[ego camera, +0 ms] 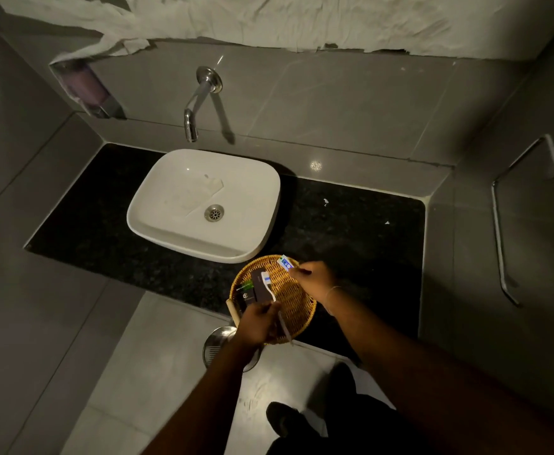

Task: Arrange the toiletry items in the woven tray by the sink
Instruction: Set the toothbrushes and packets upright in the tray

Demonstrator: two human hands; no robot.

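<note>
A round woven tray (pixel 297 305) sits on the black counter just right of the white sink (pixel 203 205). In its left part lie dark toiletry boxes (pixel 252 290), one with a green label. My left hand (pixel 257 323) is over the tray's near left edge, shut on a white toothbrush (pixel 270 287) whose blue-and-white head points toward the sink. My right hand (pixel 315 277) is over the tray's far right rim, pinching a small white-and-blue sachet (pixel 285 263).
The black granite counter (pixel 351 231) extends to the right of the tray. A wall tap (pixel 196 103) hangs over the sink. A metal bin lid (pixel 218 343) stands on the floor below the tray. A towel rail (pixel 505 231) is on the right wall.
</note>
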